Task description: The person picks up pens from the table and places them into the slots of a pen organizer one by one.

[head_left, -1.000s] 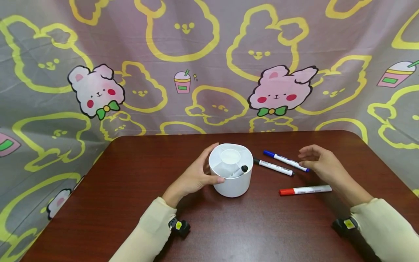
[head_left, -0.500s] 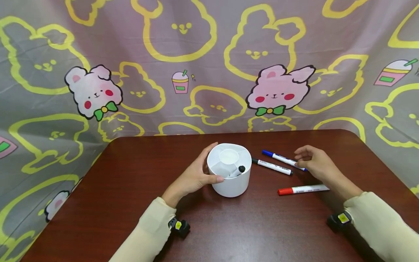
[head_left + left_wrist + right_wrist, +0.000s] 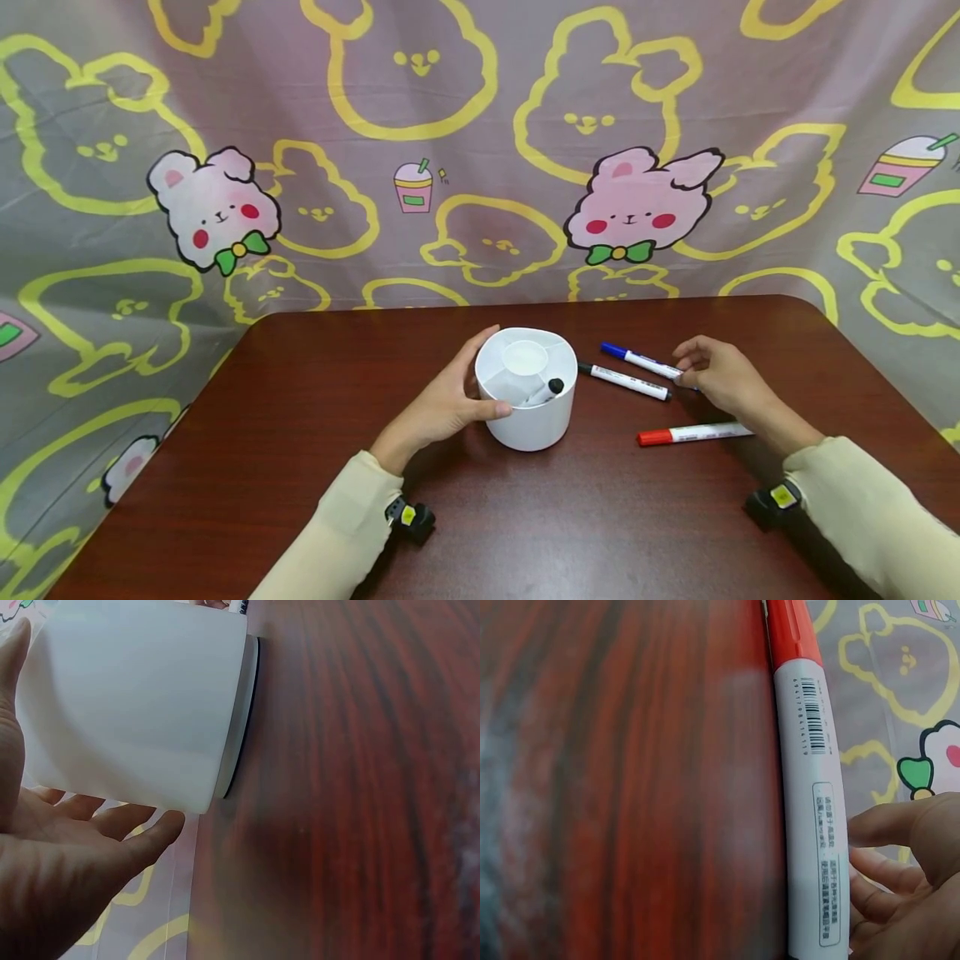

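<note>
While the left hand (image 3: 444, 403) grips the container (image 3: 529, 427), the right (image 3: 726, 381), hold unclear, curls beyond the red marker (image 3: 695, 433).

Right grip (image 3: 722, 378) moved in on blue marker (image 3: 648, 363), red marker (image 3: 697, 432) newly covered at one end

One white pot (image 3: 528, 429) stands on one table (image 3: 345, 367) with one marker (image 3: 555, 386) inside; outside it lie three more, four altogether: one blue marker (image 3: 647, 363) and one black marker (image 3: 628, 382) near three o'clock from the pot, one red marker (image 3: 693, 433) between three and four. Two hands show, one left hand (image 3: 446, 402) at nine, one right hand (image 3: 723, 379) at three. One patterned cloth (image 3: 465, 100) hangs at twelve.
</note>
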`<state>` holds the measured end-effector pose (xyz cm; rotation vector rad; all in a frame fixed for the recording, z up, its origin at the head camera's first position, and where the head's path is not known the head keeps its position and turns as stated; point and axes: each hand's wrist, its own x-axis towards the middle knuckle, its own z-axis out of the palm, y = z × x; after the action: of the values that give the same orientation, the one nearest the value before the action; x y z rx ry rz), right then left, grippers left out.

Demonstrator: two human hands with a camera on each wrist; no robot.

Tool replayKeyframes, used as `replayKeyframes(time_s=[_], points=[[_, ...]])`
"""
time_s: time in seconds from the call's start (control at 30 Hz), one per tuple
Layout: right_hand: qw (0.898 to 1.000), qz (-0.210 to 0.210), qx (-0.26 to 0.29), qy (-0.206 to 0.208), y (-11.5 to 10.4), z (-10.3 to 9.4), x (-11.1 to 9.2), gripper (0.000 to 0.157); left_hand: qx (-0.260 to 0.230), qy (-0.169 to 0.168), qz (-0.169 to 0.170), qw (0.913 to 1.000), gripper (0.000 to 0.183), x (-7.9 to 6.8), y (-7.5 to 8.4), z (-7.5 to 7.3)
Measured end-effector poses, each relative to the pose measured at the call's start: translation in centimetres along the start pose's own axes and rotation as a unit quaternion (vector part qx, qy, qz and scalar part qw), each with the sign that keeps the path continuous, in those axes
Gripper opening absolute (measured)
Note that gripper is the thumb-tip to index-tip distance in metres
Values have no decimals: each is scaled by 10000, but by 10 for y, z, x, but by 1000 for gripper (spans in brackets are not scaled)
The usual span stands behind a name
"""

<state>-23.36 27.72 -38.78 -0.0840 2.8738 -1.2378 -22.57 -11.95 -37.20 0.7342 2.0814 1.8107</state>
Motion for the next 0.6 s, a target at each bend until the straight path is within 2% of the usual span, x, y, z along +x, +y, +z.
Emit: replayKeyframes(time_s=[0.3,0.6], points=[[9995,0,-322,-22,-3,2,0,27,18,9,-4,10000,111,0,0,0],[9993,35,-370,16,-3,0,0,22,-56,-3,-53,10000,114,0,-1,0]])
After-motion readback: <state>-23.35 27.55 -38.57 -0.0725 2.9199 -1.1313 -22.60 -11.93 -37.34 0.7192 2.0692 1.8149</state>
